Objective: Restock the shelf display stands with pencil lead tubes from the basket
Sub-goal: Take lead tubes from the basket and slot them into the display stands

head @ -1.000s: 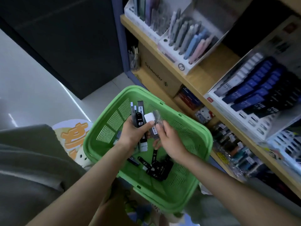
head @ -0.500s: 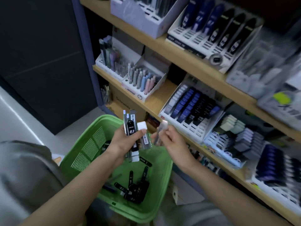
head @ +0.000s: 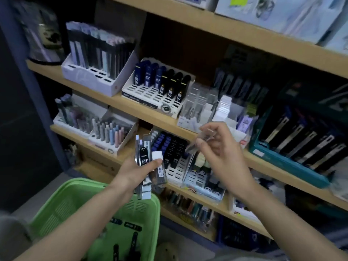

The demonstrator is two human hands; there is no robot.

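**Clear tube pinched and raised; matching rack lies just above the hand**

The right hand (head: 220, 153), in the centre of the frame, pinches a small clear plastic lead tube (head: 204, 135) between thumb and fingertips. The tube is blurred, but its long axis seems to slant from upper right down to lower left.

The left hand (head: 135, 173), left of centre, is wrapped round an upright bundle of black, grey and clear lead tubes (head: 144, 157). Its thumb lies across the front one, which is marked 0.3, and their long axes run nearly straight up the frame.

At the lower left, the green slatted plastic basket (head: 81, 182) holds a few loose black tubes (head: 131, 226).

Directly above the right hand in the frame, on the pale wooden shelf board (head: 120, 102), stands a rack of clear tubes (head: 195, 102). It looks the likeliest home for the pinched piece, though blur keeps this from being certain. The right hand is plainly the nearer one to it.

To seat the tube, I judge it would have to be turned upright, so that its long axis matches the standing tubes, and then carried up the frame.

The white slotted stand with blue and black tubes (head: 150, 93) sits up and to the left of that rack. A second white slotted stand (head: 175, 166) lies between the two hands and is closer to the left-hand bundle.
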